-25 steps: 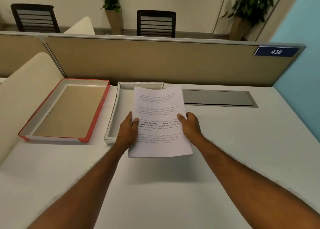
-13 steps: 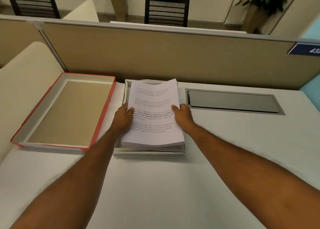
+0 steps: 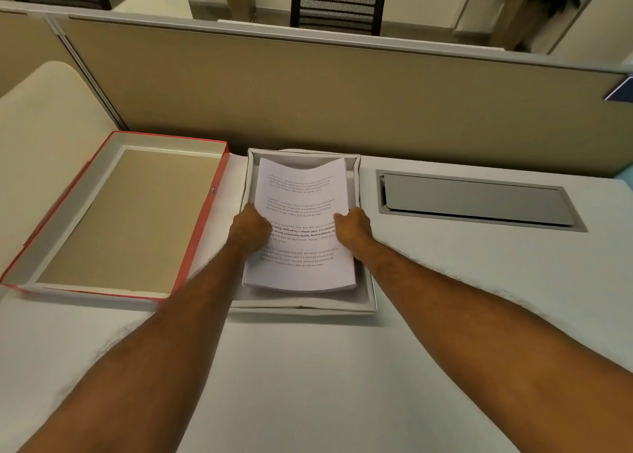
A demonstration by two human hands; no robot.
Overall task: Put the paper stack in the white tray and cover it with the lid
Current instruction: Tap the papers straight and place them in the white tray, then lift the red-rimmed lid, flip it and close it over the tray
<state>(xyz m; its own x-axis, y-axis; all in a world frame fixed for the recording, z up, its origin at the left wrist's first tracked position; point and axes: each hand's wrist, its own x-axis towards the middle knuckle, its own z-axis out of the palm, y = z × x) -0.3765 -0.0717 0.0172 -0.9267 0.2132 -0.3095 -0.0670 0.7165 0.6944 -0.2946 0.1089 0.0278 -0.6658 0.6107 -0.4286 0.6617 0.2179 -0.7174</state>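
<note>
- White desk surface [image 3: 308, 367] is filling the head view, with a tan partition [image 3: 342, 96] standing along its far edge.
- Sitting on the desk against that partition is the white tray [image 3: 366, 302], open at the top, its near wall facing the camera.
- Lying within the tray's walls is the paper stack [image 3: 301, 213], printed side up; its far edge is bowing downward in the middle, and its near edge is sitting slightly above the tray floor.
- Gripping the stack's left edge about halfway along is the left hand [image 3: 250, 230], fingers curled under the sheets and thumb pressing on top.
- Holding the stack's right edge at the same level is the right hand [image 3: 354, 228], thumb lying on the printed page and the other fingers tucked out of sight beneath.
- Resting just beside the tray on its left is the lid [image 3: 113, 213], upturned, red on its outer walls and showing a brown inner panel; it is not touching the paper.
- Sitting flush in the desk to the right of the tray, well apart from the hands, is a grey cable flap [image 3: 476, 199].
- Showing beyond the partition are two dark slatted chairs [image 3: 337, 2].
</note>
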